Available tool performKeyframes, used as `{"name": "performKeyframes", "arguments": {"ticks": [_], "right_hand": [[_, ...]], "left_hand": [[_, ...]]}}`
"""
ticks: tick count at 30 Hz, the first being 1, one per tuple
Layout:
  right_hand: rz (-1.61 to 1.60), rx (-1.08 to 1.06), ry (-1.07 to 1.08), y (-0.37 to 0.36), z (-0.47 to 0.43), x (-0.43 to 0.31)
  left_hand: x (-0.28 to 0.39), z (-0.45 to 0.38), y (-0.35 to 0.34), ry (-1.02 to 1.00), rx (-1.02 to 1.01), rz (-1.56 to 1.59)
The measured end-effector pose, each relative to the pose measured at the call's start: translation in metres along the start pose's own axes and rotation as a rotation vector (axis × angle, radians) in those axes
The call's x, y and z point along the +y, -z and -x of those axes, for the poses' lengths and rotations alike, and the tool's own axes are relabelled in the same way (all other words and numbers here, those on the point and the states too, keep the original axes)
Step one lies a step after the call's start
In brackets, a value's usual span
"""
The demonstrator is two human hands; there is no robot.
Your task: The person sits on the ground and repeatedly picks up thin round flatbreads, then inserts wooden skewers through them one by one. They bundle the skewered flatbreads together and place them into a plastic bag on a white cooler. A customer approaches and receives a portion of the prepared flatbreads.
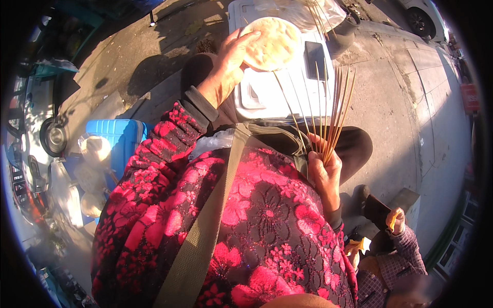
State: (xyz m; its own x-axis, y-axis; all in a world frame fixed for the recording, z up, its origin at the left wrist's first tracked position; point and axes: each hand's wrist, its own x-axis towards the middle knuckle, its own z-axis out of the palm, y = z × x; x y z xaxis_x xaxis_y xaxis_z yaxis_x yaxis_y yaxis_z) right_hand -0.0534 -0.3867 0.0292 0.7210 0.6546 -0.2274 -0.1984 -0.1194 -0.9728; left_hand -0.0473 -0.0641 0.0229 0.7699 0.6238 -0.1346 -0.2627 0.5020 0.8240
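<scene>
My left hand holds a round flatbread by its left edge, thumb on top, over a white plastic lid or box. In my right hand is a fanned bundle of thin wooden sticks, gripped at their lower ends. The tip of one stick comes close to the bread's lower edge; whether it touches cannot be told. A dark phone-like rectangle lies on the white surface. Beyond it, more thin sticks stand by a clear plastic bag.
A blue box stands at the left, beside bagged round pale items. A bag strap crosses my body. At the lower right sits another person holding pieces of food. Parked vehicles stand at the edges of the pavement.
</scene>
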Motion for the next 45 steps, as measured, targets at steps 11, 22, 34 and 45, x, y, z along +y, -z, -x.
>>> {"name": "performKeyframes", "arguments": {"ticks": [11,22,34,45], "right_hand": [[0.299,0.036,0.175,-0.004,-0.013,-0.004],[0.317,0.065,0.242,-0.020,-0.035,0.003],[0.126,0.124,0.195,-0.041,-0.053,-0.001],[0.121,0.086,0.319,-0.001,-0.138,-0.054]], "left_hand": [[-0.007,0.013,-0.013,-0.033,-0.022,-0.051],[-0.028,0.034,-0.028,-0.011,0.013,-0.088],[-0.033,0.055,-0.038,0.061,-0.072,0.023],[-0.019,0.041,0.021,-0.183,-0.158,-0.389]]}}
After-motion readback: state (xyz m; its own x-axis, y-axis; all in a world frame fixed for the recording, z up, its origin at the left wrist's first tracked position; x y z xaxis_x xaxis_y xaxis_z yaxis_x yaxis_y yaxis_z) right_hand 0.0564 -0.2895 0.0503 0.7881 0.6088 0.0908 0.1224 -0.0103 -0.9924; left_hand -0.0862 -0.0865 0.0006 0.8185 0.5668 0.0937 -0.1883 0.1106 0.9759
